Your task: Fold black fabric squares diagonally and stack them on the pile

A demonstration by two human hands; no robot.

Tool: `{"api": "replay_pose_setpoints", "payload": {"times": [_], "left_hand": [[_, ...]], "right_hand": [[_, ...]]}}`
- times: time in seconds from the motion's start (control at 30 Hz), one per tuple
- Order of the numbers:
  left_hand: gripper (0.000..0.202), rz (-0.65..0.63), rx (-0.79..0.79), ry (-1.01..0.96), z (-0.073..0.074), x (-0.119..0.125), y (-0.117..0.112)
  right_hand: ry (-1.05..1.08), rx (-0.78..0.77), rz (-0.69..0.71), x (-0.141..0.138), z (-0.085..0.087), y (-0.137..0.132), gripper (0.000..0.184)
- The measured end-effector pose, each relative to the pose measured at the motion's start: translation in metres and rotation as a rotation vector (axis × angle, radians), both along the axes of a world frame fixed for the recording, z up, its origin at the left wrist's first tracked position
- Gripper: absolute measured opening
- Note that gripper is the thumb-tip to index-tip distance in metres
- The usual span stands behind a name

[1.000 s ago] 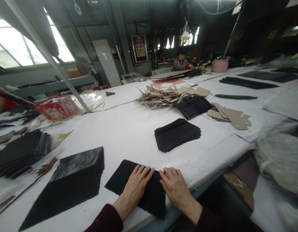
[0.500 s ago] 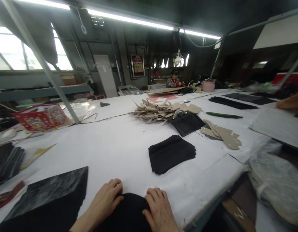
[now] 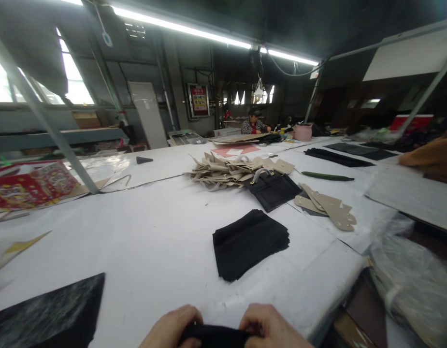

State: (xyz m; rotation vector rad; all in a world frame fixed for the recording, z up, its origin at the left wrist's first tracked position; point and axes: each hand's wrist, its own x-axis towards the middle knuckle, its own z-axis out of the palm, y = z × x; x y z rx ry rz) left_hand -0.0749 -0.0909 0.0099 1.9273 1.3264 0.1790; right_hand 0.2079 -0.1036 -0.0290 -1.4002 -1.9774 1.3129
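Note:
At the bottom of the head view my left hand (image 3: 175, 326) and my right hand (image 3: 269, 327) grip a piece of black fabric (image 3: 218, 335) from its two sides, fingers curled over its edges. Most of this piece is cut off by the lower border. Ahead of my hands lies a stack of black fabric pieces (image 3: 250, 244) with uneven edges. A larger dark sheet (image 3: 52, 311) with a greyish patch rests to the left. Beyond the stack sits a black handbag (image 3: 276, 189) with a grey handle, against a heap of beige pieces (image 3: 226, 170).
Beige flat pieces (image 3: 328, 208) and a green cucumber-like object (image 3: 327, 176) lie to the right. A red patterned bag (image 3: 31, 183) and a metal pole (image 3: 52, 125) stand left. Clear plastic wrap (image 3: 408, 270) bulges below the table's right edge. A co-worker (image 3: 252, 123) sits at the far end.
My hands have come down and nearer to me, with the black fabric between them. The camera view has shifted to the right and slightly upward.

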Motion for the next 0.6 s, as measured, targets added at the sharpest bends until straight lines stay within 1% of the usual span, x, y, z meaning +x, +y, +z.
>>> {"api": "replay_pose_setpoints", "payload": {"times": [0.07, 0.1, 0.17, 0.2, 0.27, 0.33, 0.4, 0.5, 0.6], "left_hand": [[0.012, 0.034, -0.021, -0.104, 0.003, 0.025, 0.021], [0.008, 0.067, -0.019, -0.159, 0.005, 0.039, 0.033], [0.01, 0.146, 0.027, -0.241, 0.006, 0.066, 0.059], [0.012, 0.187, 0.089, -0.258, 0.006, 0.079, 0.073], [0.012, 0.259, 0.283, -0.247, 0.004, 0.102, 0.101], [0.009, 0.321, 0.468, -0.191, -0.002, 0.118, 0.126], [0.006, 0.376, 0.554, -0.11, -0.01, 0.128, 0.147], [0.006, 0.429, 0.531, -0.031, -0.026, 0.132, 0.17], [0.008, 0.44, 0.466, -0.042, -0.038, 0.13, 0.183]], "right_hand": [[-0.044, 0.0, -0.048, 0.027, 0.03, 0.027, 0.022], [-0.088, 0.035, -0.041, 0.039, 0.044, 0.045, 0.022], [-0.228, 0.163, -0.008, 0.061, 0.067, 0.088, 0.021], [-0.32, 0.202, 0.003, 0.069, 0.076, 0.112, 0.02], [-0.461, 0.266, -0.012, 0.079, 0.087, 0.157, 0.019], [-0.529, 0.323, -0.046, 0.081, 0.087, 0.196, 0.02], [-0.576, 0.379, -0.086, 0.078, 0.079, 0.224, 0.022], [-0.64, 0.468, -0.164, 0.067, 0.056, 0.246, 0.034], [-0.647, 0.557, -0.21, 0.054, 0.029, 0.253, 0.048]]}}
